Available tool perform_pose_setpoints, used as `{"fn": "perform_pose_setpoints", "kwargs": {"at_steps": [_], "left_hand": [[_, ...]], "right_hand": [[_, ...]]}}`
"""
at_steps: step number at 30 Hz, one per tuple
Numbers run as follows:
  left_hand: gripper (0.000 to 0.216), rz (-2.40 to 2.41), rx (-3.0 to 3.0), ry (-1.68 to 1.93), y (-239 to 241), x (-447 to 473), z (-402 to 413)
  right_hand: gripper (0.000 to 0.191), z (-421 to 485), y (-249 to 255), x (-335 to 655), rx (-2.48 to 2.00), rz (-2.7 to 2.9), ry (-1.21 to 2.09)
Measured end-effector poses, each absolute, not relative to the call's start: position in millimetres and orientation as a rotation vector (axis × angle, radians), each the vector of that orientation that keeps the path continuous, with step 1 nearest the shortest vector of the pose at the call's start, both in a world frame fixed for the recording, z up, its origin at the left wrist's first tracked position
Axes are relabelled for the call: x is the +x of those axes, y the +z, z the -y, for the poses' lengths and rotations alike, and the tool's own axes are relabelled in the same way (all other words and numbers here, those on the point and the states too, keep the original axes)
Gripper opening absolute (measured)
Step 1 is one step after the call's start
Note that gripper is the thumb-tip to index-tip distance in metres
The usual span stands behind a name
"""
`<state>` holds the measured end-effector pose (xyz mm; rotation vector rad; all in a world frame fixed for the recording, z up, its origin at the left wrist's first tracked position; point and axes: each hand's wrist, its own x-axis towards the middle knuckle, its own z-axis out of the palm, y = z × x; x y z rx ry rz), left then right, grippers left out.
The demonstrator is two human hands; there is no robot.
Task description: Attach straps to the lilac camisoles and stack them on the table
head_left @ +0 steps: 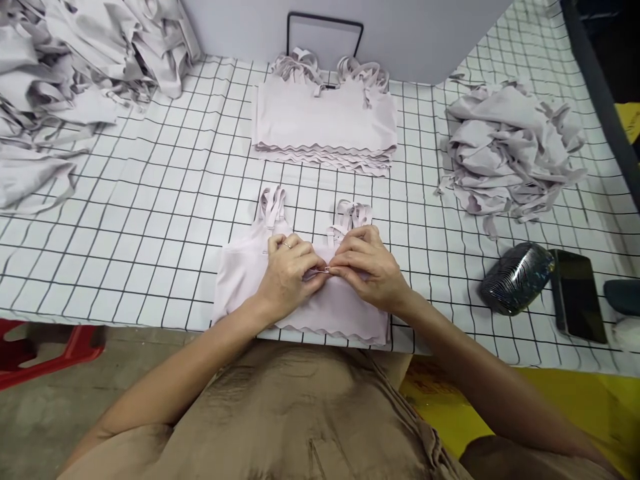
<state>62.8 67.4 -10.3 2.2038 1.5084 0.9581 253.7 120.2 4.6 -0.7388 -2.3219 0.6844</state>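
Note:
A pale pink camisole top with a wavy hem lies flat at the table's front edge. Its bundled straps point away from me. Over the middle of its neckline, my left hand and my right hand meet fingertip to fingertip. Both are closed in a pinch on a thin, pale strap-like piece; whether it is part of the top or has a small fitting on it, I cannot tell. The fingers hide most of it.
Beyond the top lies a neat stack of similar tops, against a grey box with a black wire frame. Loose garments heap at left and right. A dark patterned case and a phone lie at front right.

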Motion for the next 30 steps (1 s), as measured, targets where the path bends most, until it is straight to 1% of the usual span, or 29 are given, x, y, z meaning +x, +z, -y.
{"fn": "perform_pose_setpoints", "kwargs": {"at_steps": [14, 30], "left_hand": [[0.018, -1.539, 2.171, 0.888, -9.2, 62.8, -67.6], [0.013, -1.513, 2.162, 0.935, -10.0, 62.8, -67.5]], "right_hand": [[0.011, -119.4, 4.0, 252.2, -0.734, 2.307, 0.683], [0.009, -117.9, 2.3, 251.9, -0.711, 2.255, 0.726]]}}
